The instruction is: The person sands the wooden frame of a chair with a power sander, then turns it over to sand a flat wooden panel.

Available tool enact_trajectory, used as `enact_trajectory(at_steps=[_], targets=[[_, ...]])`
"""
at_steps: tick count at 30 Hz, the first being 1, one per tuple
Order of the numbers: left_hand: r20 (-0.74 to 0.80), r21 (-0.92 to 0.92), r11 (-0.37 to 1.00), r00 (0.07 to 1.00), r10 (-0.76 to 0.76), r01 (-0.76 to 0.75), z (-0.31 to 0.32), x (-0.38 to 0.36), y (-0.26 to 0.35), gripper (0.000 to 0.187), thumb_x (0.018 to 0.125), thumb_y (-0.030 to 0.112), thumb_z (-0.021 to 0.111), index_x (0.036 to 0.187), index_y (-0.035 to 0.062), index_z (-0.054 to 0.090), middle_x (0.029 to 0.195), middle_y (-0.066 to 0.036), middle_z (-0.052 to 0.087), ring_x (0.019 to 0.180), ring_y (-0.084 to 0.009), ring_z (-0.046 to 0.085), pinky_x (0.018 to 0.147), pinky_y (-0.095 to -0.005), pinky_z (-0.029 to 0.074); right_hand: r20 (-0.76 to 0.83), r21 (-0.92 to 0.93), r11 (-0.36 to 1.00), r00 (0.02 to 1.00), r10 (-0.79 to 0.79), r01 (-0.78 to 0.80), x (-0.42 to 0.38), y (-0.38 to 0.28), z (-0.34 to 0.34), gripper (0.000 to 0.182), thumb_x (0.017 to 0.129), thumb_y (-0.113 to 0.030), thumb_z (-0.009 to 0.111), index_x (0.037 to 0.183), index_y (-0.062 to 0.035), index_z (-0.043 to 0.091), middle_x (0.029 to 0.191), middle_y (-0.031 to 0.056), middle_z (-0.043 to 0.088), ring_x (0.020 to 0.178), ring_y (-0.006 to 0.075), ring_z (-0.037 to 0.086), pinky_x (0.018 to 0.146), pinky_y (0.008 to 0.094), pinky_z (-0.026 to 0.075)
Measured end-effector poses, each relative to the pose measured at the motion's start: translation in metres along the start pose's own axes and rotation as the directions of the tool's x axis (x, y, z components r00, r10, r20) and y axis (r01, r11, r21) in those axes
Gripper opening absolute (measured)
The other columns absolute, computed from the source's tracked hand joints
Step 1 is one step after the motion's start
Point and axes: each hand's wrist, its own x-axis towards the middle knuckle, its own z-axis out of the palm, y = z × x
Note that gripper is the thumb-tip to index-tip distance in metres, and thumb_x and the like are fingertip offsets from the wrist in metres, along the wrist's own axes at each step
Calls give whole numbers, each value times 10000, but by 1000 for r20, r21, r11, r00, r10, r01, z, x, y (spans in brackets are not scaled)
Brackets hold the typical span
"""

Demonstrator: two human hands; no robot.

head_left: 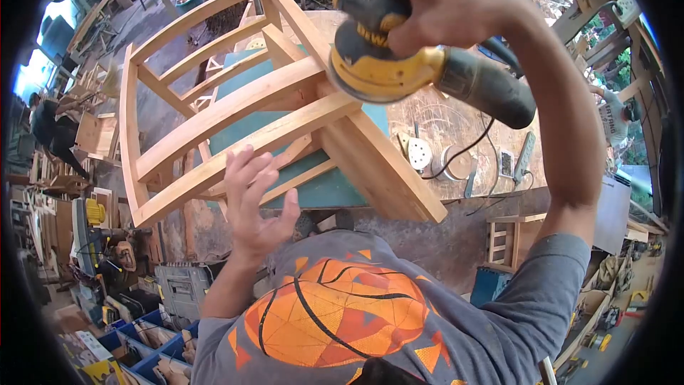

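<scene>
My right hand (456,3) is wrapped over the top of a yellow and black random orbital sander (388,75), its dust canister pointing to the right. The sander's pad overlaps the corner of a wooden chair frame (235,128) in this view. The frame lies tilted on the workbench, its slats running towards the upper left. My left hand (260,203) is at the frame's near rail, palm up with fingers spread, and grips nothing.
The workbench (427,117) carries a green mat (320,189), sanding discs (419,153), a roll of tape (456,162) and a power strip (526,153). A black cord (463,150) crosses it. Tool cases (182,289) stand at lower left. Other people (50,125) are in the background.
</scene>
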Motion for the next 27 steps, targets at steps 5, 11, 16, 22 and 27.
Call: enact_trajectory(at_steps=[5,11,16,22,27], targets=[[-29,-103,994,999,-39,36,30,-17,11,461,774,8,734,1213,71,605,1234,-161,661,1254,-419,595,1118,-634,415,50,44,994,994,-99,97,7,4,41,750,649,-150,763,1366,-135,544,1128,161,613,1097,383,614,1012,455,501],[-51,-145,914,920,-389,379,35,-54,5,405,789,-1,747,1178,-6,636,1253,-197,652,1241,-388,609,1079,-471,472,102,55,979,975,-200,195,36,-28,50,717,695,-192,754,1378,-154,539,1127,177,643,1096,385,645,956,478,528],[-58,-171,838,844,-533,518,37,-64,3,430,800,8,756,1212,-7,634,1280,-199,645,1234,-352,615,1068,-438,474,12,37,922,922,-386,386,58,-65,62,657,737,-191,720,1374,-117,575,1068,203,689,1055,400,680,924,495,548],[-7,-260,748,774,-633,610,55,-64,7,505,835,51,779,1308,3,609,1305,-192,640,1238,-318,619,1071,-410,473,-66,41,811,812,-580,583,84,-122,74,568,735,-154,711,1294,-91,636,1038,200,699,972,373,706,835,496,573],[79,-371,651,721,-688,662,64,-66,16,543,872,65,769,1374,0,572,1317,-161,645,1250,-262,624,1098,-391,464,-132,94,712,717,-684,696,104,-131,83,498,738,-156,714,1221,-67,628,955,187,728,957,383,717,791,518,572]])
